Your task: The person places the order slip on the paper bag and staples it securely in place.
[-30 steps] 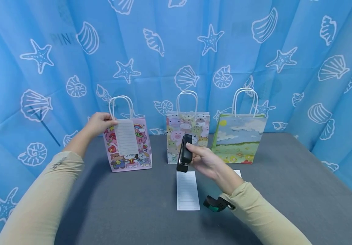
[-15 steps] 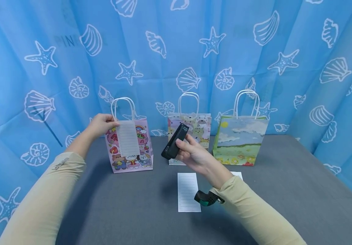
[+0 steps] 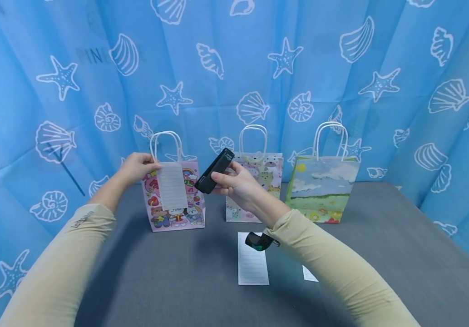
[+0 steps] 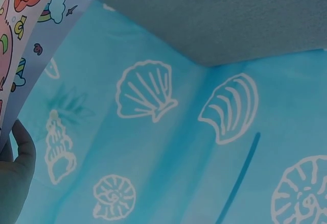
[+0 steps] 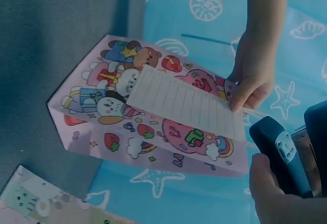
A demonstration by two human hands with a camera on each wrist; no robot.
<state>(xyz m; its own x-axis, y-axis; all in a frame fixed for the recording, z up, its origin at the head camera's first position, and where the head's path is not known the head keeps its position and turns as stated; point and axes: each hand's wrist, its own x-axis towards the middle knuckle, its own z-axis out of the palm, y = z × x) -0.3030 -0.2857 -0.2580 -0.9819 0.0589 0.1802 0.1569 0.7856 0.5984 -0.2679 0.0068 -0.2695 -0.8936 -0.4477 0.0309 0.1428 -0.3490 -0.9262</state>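
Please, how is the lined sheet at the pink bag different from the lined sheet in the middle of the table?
The held sheet is nearly upright before the pink bag; the table sheet lies flat on the table.
The left grip pinches the held sheet near its top; no grip holds the table sheet.
In the head view, the black wrist device partly covers the table sheet, not the held sheet.
Both are white and oblong.
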